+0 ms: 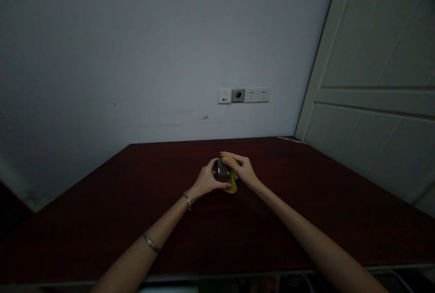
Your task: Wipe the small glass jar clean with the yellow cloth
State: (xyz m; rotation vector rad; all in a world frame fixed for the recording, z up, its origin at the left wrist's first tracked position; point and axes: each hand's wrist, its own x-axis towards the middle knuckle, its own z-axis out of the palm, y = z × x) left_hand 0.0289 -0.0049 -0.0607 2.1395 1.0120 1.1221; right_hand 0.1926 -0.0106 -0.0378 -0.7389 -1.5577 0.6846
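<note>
My left hand (208, 179) is wrapped around a small dark, glossy, see-through vessel (222, 171), which looks like a glass cup or jar. It is held above the middle of the dark red table (163, 229). On the vessel's right side, my right hand (243, 168) pinches a yellow cloth (232, 187) and presses it against the rim. Part of the cloth hangs down below the fingers. The vessel's far side and base are partly hidden by the hands and the cloth.
Behind the table rises a pale wall with a row of sockets (257, 95) and a grey outlet with a dark insert (238, 95). A white panelled door (374, 103) stands along the right side. Dim items show below the table's front edge.
</note>
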